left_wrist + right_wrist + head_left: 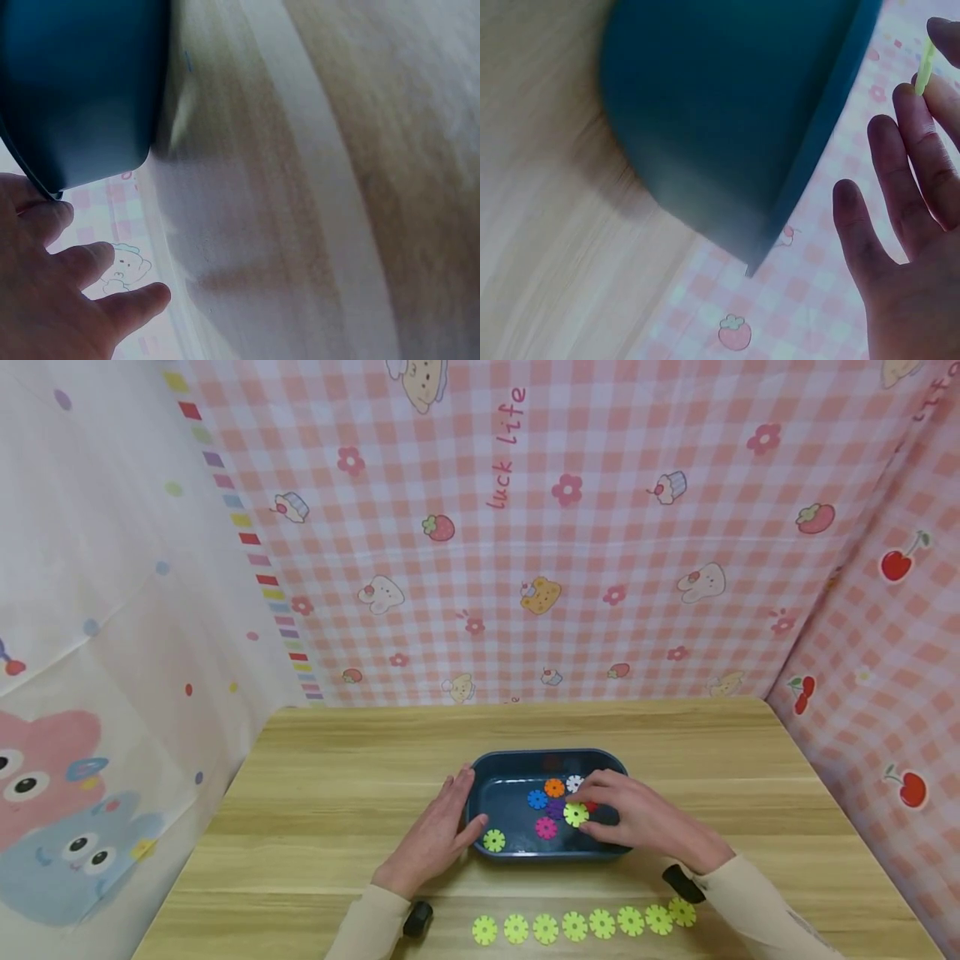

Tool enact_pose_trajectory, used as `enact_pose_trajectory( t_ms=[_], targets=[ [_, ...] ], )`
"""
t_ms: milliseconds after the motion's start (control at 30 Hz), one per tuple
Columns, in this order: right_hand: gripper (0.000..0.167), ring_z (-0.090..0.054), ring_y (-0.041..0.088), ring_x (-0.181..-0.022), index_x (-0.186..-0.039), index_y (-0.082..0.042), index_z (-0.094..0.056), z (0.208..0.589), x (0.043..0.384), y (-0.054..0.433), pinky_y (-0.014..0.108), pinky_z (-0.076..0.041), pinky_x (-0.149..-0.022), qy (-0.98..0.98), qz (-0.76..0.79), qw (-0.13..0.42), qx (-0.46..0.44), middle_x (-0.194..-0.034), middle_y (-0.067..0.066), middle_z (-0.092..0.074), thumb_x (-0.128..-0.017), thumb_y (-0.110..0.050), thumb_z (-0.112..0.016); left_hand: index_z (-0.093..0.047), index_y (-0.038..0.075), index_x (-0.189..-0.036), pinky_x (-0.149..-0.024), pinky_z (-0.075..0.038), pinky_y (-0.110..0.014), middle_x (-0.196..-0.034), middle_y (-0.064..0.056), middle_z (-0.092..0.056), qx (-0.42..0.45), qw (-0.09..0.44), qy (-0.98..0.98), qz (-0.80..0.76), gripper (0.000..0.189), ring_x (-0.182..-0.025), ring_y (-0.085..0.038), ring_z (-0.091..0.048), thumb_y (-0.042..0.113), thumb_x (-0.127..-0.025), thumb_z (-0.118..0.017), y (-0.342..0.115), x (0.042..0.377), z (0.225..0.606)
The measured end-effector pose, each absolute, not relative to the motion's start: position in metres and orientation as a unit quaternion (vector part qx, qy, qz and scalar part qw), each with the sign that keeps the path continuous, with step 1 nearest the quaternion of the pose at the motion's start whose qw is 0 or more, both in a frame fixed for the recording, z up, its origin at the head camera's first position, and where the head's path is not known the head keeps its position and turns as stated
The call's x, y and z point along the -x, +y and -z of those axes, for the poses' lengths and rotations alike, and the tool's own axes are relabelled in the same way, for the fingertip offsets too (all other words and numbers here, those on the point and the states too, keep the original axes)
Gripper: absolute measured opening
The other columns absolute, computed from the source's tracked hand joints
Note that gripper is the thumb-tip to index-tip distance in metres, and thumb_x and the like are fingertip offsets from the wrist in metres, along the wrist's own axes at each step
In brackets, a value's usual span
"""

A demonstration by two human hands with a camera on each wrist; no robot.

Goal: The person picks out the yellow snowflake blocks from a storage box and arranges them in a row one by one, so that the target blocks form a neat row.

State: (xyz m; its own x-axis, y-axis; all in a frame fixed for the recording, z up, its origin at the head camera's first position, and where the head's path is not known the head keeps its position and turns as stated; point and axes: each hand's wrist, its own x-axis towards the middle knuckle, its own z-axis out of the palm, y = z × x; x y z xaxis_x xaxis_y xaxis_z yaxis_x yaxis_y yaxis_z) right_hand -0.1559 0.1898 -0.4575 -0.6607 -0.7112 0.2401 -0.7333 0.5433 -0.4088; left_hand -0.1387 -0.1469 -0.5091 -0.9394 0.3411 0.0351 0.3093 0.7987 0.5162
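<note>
Nearest, at 6 o'clock along the front edge of the surface [315, 793]: a row of yellow-green snowflake discs [585, 924], curving up toward 4 o'clock, right under the right sleeve. Likely trouble here: a forearm dragged back low could sweep the end of that row out of line or off the front edge, since little bare wood lies between row and edge. Next out, the left hand [435, 839], fingers relaxed and spread, pressed against the left wall of the dark blue tray [525, 758], thumb hooked over the rim near a lone yellow-green disc [493, 840] inside. Opposite, at 3 o'clock of the tray, the right hand [637, 822] reaching in, fingers pinching a yellow-green disc held on edge [576, 814], shown thin and edge-on in the right wrist view [924, 66]. Risk of a slip from so narrow a pinch, dropping it among the blue, orange, white, purple and pink discs [551, 806] clustered just beside. Risk too of the light tray sliding if the bracing hand lets up. Farther out, at 12 o'clock, open wood up to the pink checked cloth wall [600, 527]; ample room at 9 and 3 o'clock.
</note>
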Motion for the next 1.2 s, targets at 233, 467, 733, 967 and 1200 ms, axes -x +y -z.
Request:
enact_pose_trajectory(
  t_ms=[233,467,733,967,1200],
  targets=[
    [0.033,-0.061,0.012,-0.104,-0.122,-0.014,-0.076,0.456,0.148,0.200,0.040,-0.059,-0.090,-0.889,-0.253,0.031,-0.379,-0.114,-0.008,-0.065,-0.091,-0.022,-0.082,-0.021,0.006,-0.166,-0.124,-0.026,-0.054,-0.172,-0.011,-0.019,-0.175,0.027,0.947,-0.270,0.076,-0.156,-0.038,-0.020,0.045,-0.108,-0.052,-0.147,0.138,0.509],
    [0.032,-0.063,0.017,-0.101,-0.121,-0.014,-0.076,0.456,0.140,0.209,0.039,-0.060,-0.085,-0.897,-0.261,0.030,-0.356,-0.113,-0.006,-0.065,-0.090,-0.021,-0.082,-0.020,0.007,-0.166,-0.124,-0.026,-0.054,-0.172,-0.010,-0.018,-0.172,0.029,0.947,-0.269,0.076,-0.156,-0.037,-0.020,0.045,-0.108,-0.052,-0.147,0.138,0.508],
    [0.031,-0.062,0.011,-0.102,-0.120,-0.018,-0.076,0.458,0.131,0.219,0.040,-0.059,-0.085,-0.902,-0.251,0.058,-0.347,-0.113,-0.008,-0.065,-0.090,-0.021,-0.083,-0.020,0.007,-0.166,-0.124,-0.025,-0.054,-0.173,-0.009,-0.017,-0.170,0.033,0.948,-0.268,0.076,-0.157,-0.036,-0.019,0.045,-0.108,-0.052,-0.146,0.137,0.507],
    [0.032,-0.061,0.010,-0.099,-0.119,-0.017,-0.077,0.458,0.123,0.230,0.038,-0.060,-0.083,-0.903,-0.255,0.072,-0.339,-0.112,-0.009,-0.065,-0.088,-0.018,-0.084,-0.020,0.007,-0.166,-0.124,-0.025,-0.054,-0.173,-0.009,-0.017,-0.168,0.034,0.947,-0.270,0.076,-0.157,-0.036,-0.019,0.045,-0.108,-0.052,-0.146,0.137,0.506],
    [0.034,-0.062,0.010,-0.101,-0.117,-0.020,-0.077,0.462,0.116,0.239,0.039,-0.060,-0.084,-0.908,-0.247,0.095,-0.325,-0.113,-0.010,-0.066,-0.084,-0.016,-0.087,-0.020,0.007,-0.166,-0.124,-0.025,-0.054,-0.173,-0.009,-0.017,-0.169,0.034,0.947,-0.270,0.076,-0.157,-0.036,-0.018,0.045,-0.108,-0.052,-0.146,0.137,0.508]
  ],
)
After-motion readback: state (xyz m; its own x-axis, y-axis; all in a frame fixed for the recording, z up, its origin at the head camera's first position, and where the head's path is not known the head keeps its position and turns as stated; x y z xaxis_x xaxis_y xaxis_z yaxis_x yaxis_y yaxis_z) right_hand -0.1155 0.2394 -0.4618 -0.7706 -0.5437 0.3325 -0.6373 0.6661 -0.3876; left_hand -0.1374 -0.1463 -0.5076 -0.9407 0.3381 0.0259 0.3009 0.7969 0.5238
